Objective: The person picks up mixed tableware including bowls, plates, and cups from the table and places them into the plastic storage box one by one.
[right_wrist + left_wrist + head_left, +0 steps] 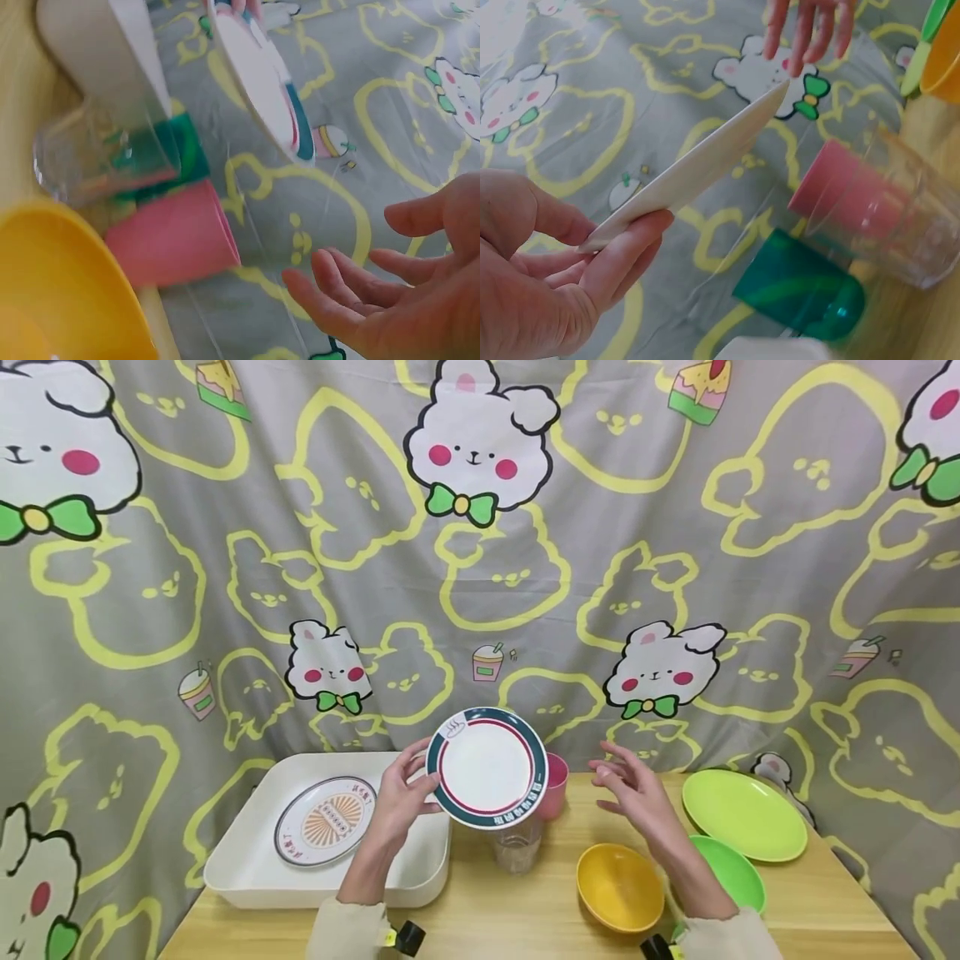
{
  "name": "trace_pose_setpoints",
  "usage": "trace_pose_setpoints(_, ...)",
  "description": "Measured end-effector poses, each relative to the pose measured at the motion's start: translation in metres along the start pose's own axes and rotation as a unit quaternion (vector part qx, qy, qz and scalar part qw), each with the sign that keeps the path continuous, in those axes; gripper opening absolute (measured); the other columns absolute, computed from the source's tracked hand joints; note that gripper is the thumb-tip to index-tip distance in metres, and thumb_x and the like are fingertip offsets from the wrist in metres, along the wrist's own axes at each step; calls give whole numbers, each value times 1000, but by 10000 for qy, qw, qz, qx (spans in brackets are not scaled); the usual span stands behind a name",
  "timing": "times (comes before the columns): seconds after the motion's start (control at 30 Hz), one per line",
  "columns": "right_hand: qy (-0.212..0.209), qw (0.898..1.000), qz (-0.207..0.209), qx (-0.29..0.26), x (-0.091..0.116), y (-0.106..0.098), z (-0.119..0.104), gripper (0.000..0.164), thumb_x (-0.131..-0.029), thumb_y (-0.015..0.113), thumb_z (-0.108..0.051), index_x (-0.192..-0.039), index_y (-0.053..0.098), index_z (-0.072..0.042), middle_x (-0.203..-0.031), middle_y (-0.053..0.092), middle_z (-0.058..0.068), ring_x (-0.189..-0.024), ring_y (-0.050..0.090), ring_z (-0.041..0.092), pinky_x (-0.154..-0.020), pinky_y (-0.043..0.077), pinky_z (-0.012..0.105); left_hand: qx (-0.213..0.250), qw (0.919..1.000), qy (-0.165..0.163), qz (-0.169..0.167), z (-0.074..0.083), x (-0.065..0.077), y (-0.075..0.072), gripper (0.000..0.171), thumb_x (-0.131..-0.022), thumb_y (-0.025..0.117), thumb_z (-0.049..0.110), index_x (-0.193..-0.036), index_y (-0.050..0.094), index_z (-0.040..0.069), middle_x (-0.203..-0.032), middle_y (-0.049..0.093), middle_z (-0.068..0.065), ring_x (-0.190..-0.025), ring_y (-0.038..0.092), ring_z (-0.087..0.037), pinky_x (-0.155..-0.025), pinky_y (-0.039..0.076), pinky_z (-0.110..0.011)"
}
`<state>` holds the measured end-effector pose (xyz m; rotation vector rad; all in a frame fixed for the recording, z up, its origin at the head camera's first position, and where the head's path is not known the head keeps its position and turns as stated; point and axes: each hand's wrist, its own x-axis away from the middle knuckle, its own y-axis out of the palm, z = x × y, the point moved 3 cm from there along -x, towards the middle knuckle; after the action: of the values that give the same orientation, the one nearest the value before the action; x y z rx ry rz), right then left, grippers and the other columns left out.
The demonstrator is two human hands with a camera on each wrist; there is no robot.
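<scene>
My left hand (406,789) pinches the left edge of a white plate (486,767) with a dark green rim and a red ring, thumb on its face and fingers behind. The plate is tilted up in the air, its face toward the head camera. In the left wrist view the plate (697,169) shows edge-on between thumb and fingers. My right hand (633,789) hovers to the right of the plate, apart from it, fingers loosely spread and holding nothing. Below the plate stand a clear cup (517,852) and a pink cup (553,789); a green cup (799,285) is beside them.
A white basin (247,868) on the left holds a patterned plate (326,821). On the right are a yellow bowl (619,887), a green bowl (731,872) and a lime green plate (744,814). A patterned curtain (480,585) hangs behind the wooden table (525,918).
</scene>
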<state>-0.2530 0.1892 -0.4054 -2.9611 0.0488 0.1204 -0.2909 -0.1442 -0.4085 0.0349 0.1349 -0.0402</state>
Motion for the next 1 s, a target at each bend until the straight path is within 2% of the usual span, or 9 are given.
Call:
trace_pose_setpoints(0.17,-352,9956,-284,818,-9,-11,1,49,-108,54,-14,-152,41,2,-141,56,29,-127,56,43,-96,57,51,-189,9995,-98,251,6,0,-25,56,-95,55,-10,-149,47,4,-137,56,-28,-91,72,-22,-61,64,-35)
trace_pose_setpoints(0.27,-732,9883,-313,1301,-14,-18,2,44,-106,56,-11,-146,47,6,-136,60,29,-122,60,43,-95,58,48,-360,9983,-137,426,9,3,-39,56,-95,55,-9,-149,47,4,-137,56,-28,-90,71,-21,-60,64,-34)
trace_pose_setpoints(0.4,-1353,9708,-191,1973,-19,-38,1,40,-102,60,-4,-140,53,8,-129,63,29,-116,63,43,-93,56,29,-592,9964,-205,568,12,7,-55,57,-95,54,-9,-150,46,4,-136,56,-28,-89,70,-22,-61,64,-35)
trace_pose_setpoints(0.47,-1514,9618,-207,2273,-19,-52,2,41,-102,61,-4,-140,53,8,-128,63,30,-115,62,44,-92,55,30,-737,9950,-275,615,12,9,-63,57,-96,54,-8,-151,45,4,-136,57,-28,-89,70,-22,-61,64,-35)
trace_pose_setpoints(0.5,-1570,9572,-227,2421,-19,-59,2,41,-102,61,-5,-141,53,7,-128,63,30,-114,62,45,-91,55,31,-818,9942,-294,639,12,10,-67,57,-96,54,-7,-151,44,4,-136,57,-28,-88,70,-22,-61,64,-34)
trace_pose_setpoints(0.63,-1698,9436,-371,2818,-18,-81,11,45,-101,62,-5,-143,50,7,-130,59,34,-115,60,50,-88,57,56,-1031,9914,-376,715,15,13,-85,58,-97,54,-7,-152,42,3,-135,57,-30,-84,69,-20,-61,63,-32)
trace_pose_setpoints(0.73,-1814,9346,-431,3029,-18,-92,21,50,-101,62,-5,-146,44,8,-134,54,37,-115,58,55,-86,54,67,-1113,9902,-362,756,18,13,-96,58,-97,54,-8,-153,40,1,-136,55,-33,-83,69,-20,-60,63,-33)
trace_pose_setpoints(0.87,-1925,9218,-402,3342,-22,-109,36,57,-100,65,-7,-148,40,8,-136,51,40,-111,58,56,-83,53,69,-1238,9883,-442,767,16,14,-108,58,-98,54,-6,-154,39,-1,-140,51,-35,-85,69,-20,-62,64,-35)
trace_pose_setpoints(1.0,-2115,9070,-313,3627,-28,-125,48,56,-97,70,-9,-144,46,10,-134,53,39,-108,60,54,-82,52,68,-1350,9858,-506,859,10,16,-121,57,-98,53,-7,-153,40,-2,-141,50,-36,-86,69,-20,-63,64,-36)
